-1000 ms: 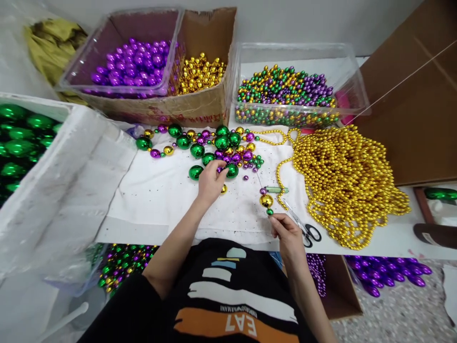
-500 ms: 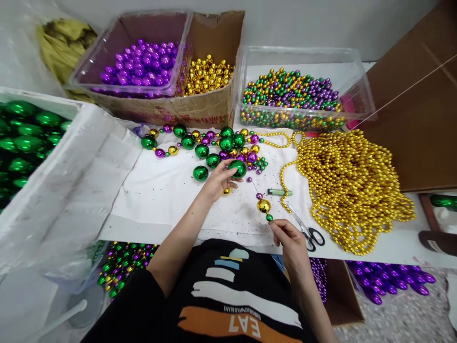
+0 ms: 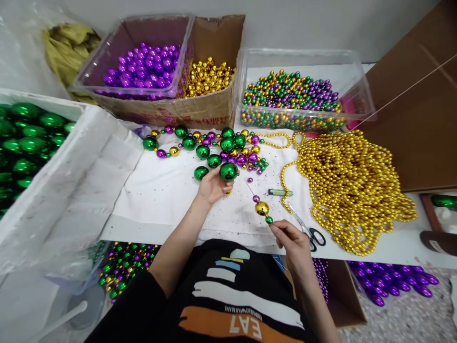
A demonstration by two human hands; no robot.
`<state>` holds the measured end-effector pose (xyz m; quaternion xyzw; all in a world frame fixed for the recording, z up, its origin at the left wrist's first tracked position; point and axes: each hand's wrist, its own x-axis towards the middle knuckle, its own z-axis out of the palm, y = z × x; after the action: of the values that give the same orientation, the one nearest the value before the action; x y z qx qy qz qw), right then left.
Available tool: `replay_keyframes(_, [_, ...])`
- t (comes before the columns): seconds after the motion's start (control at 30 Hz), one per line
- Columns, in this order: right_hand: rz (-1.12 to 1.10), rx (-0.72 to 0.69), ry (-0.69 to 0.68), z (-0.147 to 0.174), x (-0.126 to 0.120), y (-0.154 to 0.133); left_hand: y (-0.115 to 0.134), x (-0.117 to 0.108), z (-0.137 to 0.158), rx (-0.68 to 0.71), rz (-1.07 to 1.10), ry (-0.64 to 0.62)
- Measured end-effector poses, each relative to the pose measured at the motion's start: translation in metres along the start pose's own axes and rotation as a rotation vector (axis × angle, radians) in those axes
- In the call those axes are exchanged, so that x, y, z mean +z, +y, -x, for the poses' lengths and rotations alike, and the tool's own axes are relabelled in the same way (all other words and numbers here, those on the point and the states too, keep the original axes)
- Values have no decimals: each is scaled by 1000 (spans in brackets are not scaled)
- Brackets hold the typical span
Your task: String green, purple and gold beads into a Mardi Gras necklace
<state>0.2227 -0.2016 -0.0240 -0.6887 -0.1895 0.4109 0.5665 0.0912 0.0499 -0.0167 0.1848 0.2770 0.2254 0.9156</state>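
Observation:
Between the fingers of my left hand (image 3: 212, 187) is a large shiny green bead (image 3: 228, 171), held just above the white cloth (image 3: 160, 190). My right hand (image 3: 291, 238) pinches a thin needle or wire at a small green bead (image 3: 269, 220). Threaded above that are a gold bead (image 3: 262, 208) and a small purple bead (image 3: 256, 198), and the thin tip sticks out toward the left hand. Other green beads (image 3: 203, 152) lie loose behind my left hand, with smaller purple and gold ones among them. A beaded strand (image 3: 161, 154) reaches to the left.
Gold bead strands (image 3: 353, 186) are heaped on the right, beside scissors (image 3: 310, 233) and a green lighter-like stick (image 3: 280, 192). Behind stand a tub of purple beads (image 3: 143, 66), a cardboard box (image 3: 214, 105) and a clear bin (image 3: 307, 114). A white foam box (image 3: 71, 157) borders the left.
My left hand has shifted slightly left with the green bead and turned so the bead faces the right. The right hand's threaded beads have tilted a little to the left.

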Motion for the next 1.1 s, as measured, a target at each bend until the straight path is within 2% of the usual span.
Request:
replay_keyframes(0.4, [74, -28, -15, 2, 1, -2, -5, -8, -2, 11, -212, 18])
replay_keyframes(0.5, [109, -40, -27, 1, 2, -5, -6, -10, -3, 14, -275, -30])
replay_keyframes(0.73, [111, -63, 8, -8, 5, 7, -9, -1, 5, -8, -444, -276])
replay_keyframes(0.93, [67, -89, 27, -11, 5, 17, -16, 7, 11, -16, -461, -347])
replay_keyframes(1.1, [71, -118, -8, -17, -1, 22, -19, 9, 13, 18, -466, -332])
